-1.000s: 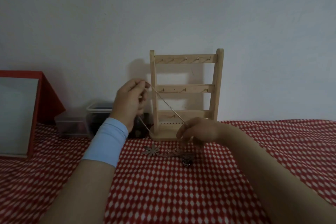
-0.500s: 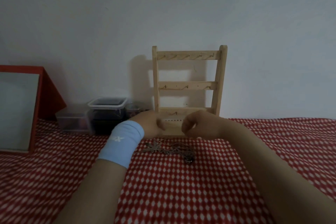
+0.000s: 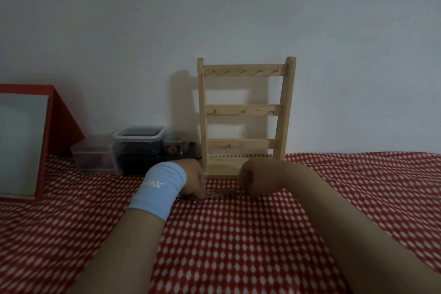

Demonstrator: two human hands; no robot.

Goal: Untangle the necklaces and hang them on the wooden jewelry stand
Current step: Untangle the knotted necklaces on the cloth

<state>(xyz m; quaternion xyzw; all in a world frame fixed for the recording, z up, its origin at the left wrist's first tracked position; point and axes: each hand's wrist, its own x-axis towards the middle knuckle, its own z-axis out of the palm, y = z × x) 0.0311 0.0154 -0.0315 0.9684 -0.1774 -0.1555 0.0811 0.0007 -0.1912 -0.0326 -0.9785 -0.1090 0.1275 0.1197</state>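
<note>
Left hand (image 3: 193,178), right hand (image 3: 253,178) down on necklaces (image 3: 218,194) — grip hidden. Lidded clear tub (image 3: 139,142) — dark contents, indistinct.

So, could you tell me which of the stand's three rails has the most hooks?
The top rail: five hooks show along it, against three on the middle rail and one on the bottom rail.

Left hand (image 3: 194,179): light-blue fabric wristband (image 3: 162,190) at wrist, white logo. Right hand (image 3: 253,181), forearm bare.
</note>
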